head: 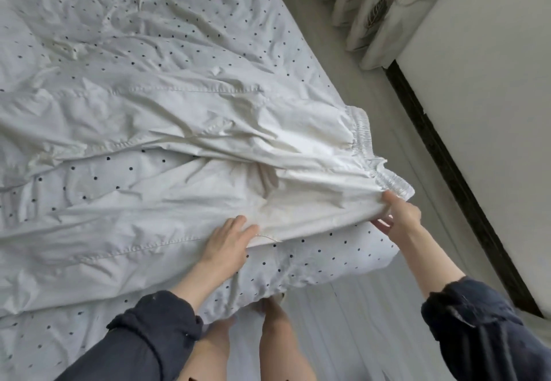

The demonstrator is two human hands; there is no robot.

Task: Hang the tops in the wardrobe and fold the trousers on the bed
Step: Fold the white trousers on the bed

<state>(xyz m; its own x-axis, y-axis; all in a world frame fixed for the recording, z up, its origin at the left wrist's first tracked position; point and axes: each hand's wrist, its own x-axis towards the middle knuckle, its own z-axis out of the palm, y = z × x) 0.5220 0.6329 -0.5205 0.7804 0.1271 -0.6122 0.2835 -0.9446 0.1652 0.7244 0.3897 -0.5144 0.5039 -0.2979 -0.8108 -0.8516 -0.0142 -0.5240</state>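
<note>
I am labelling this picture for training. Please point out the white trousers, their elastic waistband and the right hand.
white trousers (185,118): head view, upper leg panel.
elastic waistband (362,137): head view, gathered band.
right hand (399,216): head view, back of hand.

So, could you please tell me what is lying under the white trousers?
The white trousers lie on the dotted bedsheet, which shows around them and between the legs. Anything else beneath the cloth is covered.

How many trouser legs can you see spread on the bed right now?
2: the far leg lies across the bed, the near leg alongside it, closer to the person. Both ends run out of view.
</note>
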